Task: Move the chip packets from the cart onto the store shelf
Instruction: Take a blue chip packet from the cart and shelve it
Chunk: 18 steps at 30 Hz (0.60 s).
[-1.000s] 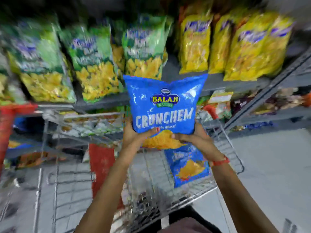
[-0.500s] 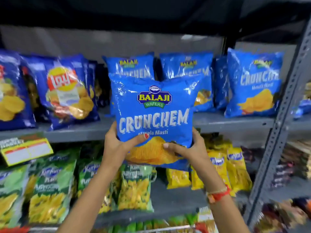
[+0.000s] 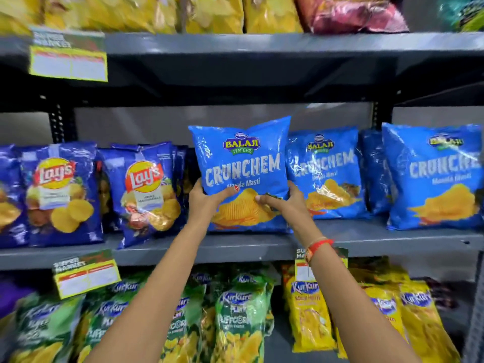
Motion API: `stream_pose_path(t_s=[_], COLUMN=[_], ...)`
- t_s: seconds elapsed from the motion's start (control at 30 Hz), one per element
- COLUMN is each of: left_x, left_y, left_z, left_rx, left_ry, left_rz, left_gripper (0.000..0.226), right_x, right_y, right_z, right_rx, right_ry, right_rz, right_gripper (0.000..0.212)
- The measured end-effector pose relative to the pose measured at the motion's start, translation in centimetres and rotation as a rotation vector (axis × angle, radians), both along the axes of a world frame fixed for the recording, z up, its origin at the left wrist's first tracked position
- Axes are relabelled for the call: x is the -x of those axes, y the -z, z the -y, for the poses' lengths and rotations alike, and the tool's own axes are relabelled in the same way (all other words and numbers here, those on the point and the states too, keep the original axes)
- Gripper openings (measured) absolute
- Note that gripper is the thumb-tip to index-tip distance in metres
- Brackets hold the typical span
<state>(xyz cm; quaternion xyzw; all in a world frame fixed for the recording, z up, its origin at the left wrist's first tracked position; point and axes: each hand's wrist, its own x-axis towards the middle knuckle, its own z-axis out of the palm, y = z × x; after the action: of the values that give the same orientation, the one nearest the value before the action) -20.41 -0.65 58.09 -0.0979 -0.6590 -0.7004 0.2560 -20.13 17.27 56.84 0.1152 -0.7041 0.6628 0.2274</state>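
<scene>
A blue Balaji Crunchem chip packet [image 3: 242,163] stands upright on the grey middle shelf [image 3: 235,247]. My left hand [image 3: 205,199] grips its lower left side, thumb across the front. My right hand [image 3: 284,203] grips its lower right side. The packet's bottom edge rests at the shelf surface, in the gap between the Lay's packets and the other Crunchem packets. The cart is out of view.
Dark blue Lay's packets [image 3: 146,189] fill the shelf to the left. More Crunchem packets [image 3: 327,174] [image 3: 434,179] stand to the right. Green and yellow Kurkure packets [image 3: 241,318] fill the shelf below, yellow packets [image 3: 214,11] the shelf above. Price tags [image 3: 86,276] hang from shelf edges.
Both hands lifted the Crunchem packet from above the cart up to the middle shelf and pushed it forward into the gap. The view tilted up from the cart to the shelves.
</scene>
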Motion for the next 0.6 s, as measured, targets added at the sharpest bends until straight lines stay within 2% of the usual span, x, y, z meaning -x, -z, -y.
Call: stream_pose_path(t_s=[0.17, 0.23, 0.3, 0.37, 0.47, 0.6], left_x=[0.9, 0.3, -0.7, -2.0, -4.7, -7.1], left_y=[1.1, 1.5, 2.3, 3.6, 6.8, 13.2], left_z=[0.5, 0.2, -0.2, -0.8, -2.1, -4.1], left_rx=[0.051, 0.046, 0.034, 0.058, 0.101, 0.155], left_ry=[-0.046, -0.096, -0.188, -0.295, -0.379, -0.402], left_rz=[-0.002, -0.070, -0.163, -0.276, -0.437, -0.464], left_gripper=[0.073, 0.081, 0.079, 0.067, 0.046, 0.031], right_x=[0.8, 0.1, -1.3, -3.0, -6.0, -8.8], right_y=[1.3, 1.4, 1.8, 2.9, 5.8, 12.2], right_z=[0.5, 0.7, 0.7, 0.6, 0.4, -0.1], right_rx=[-0.031, -0.066, -0.076, -0.058, 0.023, 0.079], right_ry=[0.099, 0.135, 0.219, 0.294, 0.309, 0.327], right_rz=[0.006, -0.030, -0.100, -0.190, -0.283, -0.249], right_gripper=[0.083, 0.089, 0.091, 0.084, 0.062, 0.041])
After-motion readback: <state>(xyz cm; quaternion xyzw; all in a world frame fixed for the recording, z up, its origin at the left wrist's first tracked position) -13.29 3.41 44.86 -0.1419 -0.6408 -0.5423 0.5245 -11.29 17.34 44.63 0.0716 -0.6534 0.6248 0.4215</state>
